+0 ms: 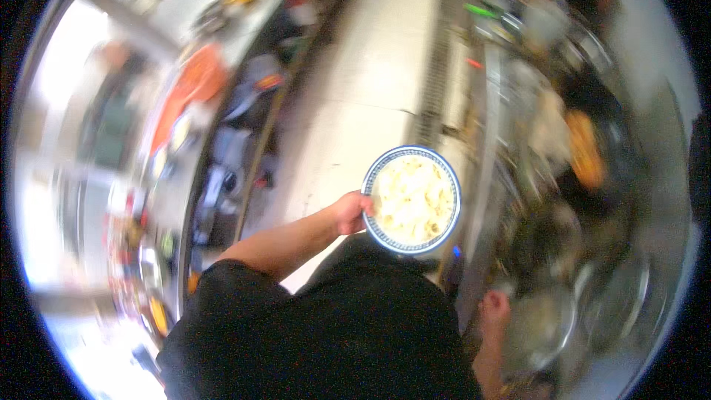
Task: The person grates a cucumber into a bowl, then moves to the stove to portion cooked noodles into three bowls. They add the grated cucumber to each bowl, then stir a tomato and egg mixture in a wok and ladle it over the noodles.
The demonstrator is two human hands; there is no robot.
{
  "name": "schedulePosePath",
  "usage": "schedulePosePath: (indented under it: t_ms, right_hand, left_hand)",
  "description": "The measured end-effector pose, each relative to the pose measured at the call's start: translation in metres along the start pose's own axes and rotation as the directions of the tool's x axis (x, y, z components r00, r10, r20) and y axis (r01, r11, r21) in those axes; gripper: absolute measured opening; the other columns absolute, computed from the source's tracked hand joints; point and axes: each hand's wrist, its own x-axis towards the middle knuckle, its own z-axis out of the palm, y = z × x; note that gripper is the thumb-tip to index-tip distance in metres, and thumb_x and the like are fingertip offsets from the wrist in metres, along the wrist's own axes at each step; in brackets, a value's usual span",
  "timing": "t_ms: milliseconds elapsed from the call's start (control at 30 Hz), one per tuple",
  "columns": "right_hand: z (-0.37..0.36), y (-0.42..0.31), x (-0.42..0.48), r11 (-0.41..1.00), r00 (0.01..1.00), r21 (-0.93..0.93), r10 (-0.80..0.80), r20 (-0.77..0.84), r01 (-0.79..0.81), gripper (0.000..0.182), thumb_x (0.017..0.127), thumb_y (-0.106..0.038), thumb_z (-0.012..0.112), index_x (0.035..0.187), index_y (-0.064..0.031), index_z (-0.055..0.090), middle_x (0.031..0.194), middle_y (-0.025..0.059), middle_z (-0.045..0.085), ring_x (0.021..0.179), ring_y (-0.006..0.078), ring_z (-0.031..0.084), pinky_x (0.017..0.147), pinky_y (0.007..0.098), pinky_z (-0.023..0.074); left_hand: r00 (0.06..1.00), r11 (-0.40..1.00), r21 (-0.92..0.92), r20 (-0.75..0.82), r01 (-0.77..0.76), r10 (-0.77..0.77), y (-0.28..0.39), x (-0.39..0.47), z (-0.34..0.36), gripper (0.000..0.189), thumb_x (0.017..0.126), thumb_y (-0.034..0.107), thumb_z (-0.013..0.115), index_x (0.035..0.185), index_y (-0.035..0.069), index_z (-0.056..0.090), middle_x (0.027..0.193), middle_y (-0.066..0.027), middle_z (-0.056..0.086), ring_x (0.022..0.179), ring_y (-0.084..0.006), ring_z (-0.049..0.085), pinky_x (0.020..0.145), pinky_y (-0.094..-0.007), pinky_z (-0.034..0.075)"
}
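Observation:
My left hand (352, 213) grips the rim of a round bowl (412, 150) with a blue patterned border, its thumb over the edge. Pale, whitish food (414, 197) with small brownish bits fills the bowl, which is held level in front of my body. At the lower right, my right hand (496, 306) is blurred beside a large metal pan or basin (572, 316) on the cooking side. Its fingers look curled, but whether anything is between them cannot be made out.
Along the right runs a metal counter (489, 105) with blurred pans and an orange-yellow item (584, 150). A pale floor (361, 66) with a drain grate (433, 89) lies between it and the left counter (172, 194), which has shelves of goods below and an orange cloth-like item (191, 86) on top.

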Motion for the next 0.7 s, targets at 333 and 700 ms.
schedulePosePath:
  t_ms: [333, 700]
  right_hand:
    - [0.154, -0.046, 0.121, 0.867, 0.972, -0.448, -0.153, 0.179, 0.219, 0.014, 0.088, -0.004, 0.061, 0.102, -0.0031, 0.058, 0.078, 0.0046, 0.058, 0.058, 0.0127, 0.053, 0.050, 0.0273, 0.0464]
    - [0.409, -0.103, 0.158, 0.885, 0.953, -0.461, 0.081, 0.292, 0.066, 0.010, 0.086, -0.006, 0.059, 0.078, -0.0077, 0.055, 0.064, 0.0056, 0.054, 0.046, 0.0174, 0.049, 0.041, 0.0326, 0.0413]
  left_hand:
    - [0.615, 0.400, -0.473, -0.669, -0.785, 0.417, 0.054, -0.179, -0.374, 0.059, 0.070, 0.000, 0.045, 0.129, -0.006, 0.045, 0.121, -0.0227, 0.060, 0.104, -0.0376, 0.065, 0.071, -0.0419, 0.060]
    - [0.274, -0.033, -0.289, -0.932, -0.957, 0.236, 0.070, -0.248, -0.712, 0.061, 0.080, -0.004, 0.039, 0.140, -0.003, 0.031, 0.136, -0.0262, 0.046, 0.116, -0.0434, 0.056, 0.086, -0.0530, 0.057]
